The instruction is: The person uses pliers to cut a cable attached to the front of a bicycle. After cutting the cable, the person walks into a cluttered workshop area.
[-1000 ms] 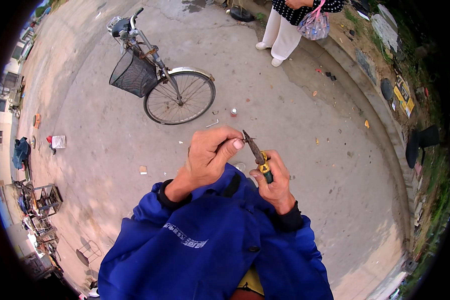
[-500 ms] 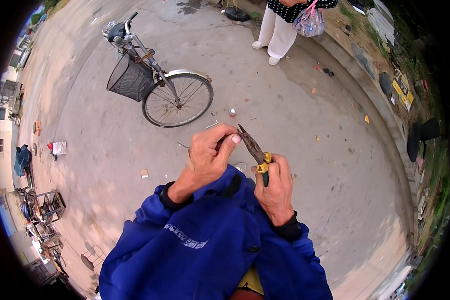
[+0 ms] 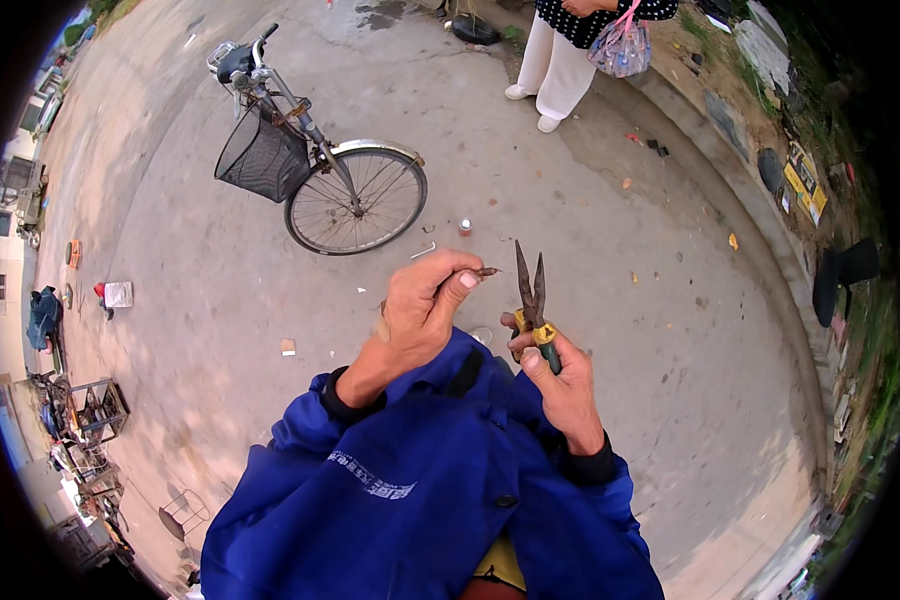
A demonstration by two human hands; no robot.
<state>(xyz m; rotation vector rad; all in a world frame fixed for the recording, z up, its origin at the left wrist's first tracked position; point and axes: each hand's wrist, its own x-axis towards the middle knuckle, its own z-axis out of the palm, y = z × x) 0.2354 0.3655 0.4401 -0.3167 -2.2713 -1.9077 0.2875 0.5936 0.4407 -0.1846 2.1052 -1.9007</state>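
Observation:
My left hand (image 3: 418,312) pinches a small, rusty, pointed piece (image 3: 487,271) between thumb and forefinger; its exact kind is unclear. My right hand (image 3: 560,385) grips long-nosed pliers (image 3: 535,305) with yellow and green handles, their rusty jaws apart and pointing up, just right of that piece and not touching it. Below both hands spreads my blue jacket (image 3: 380,530). Beyond them a small bottle (image 3: 465,226) stands on the concrete, with a thin pale tool (image 3: 423,250) lying beside it.
A bicycle (image 3: 355,205) with a black wire basket is upper left of my hands. A person (image 3: 560,70) in white trousers stands at the top, holding a bag. A curb (image 3: 720,160) runs down the right; a black chair (image 3: 850,270) is beyond it. Racks of parts (image 3: 100,410) line the left.
The pliers have swung upright and slightly right, away from the small piece, and their jaws have opened. My right hand has turned with them. My left hand still holds the piece.

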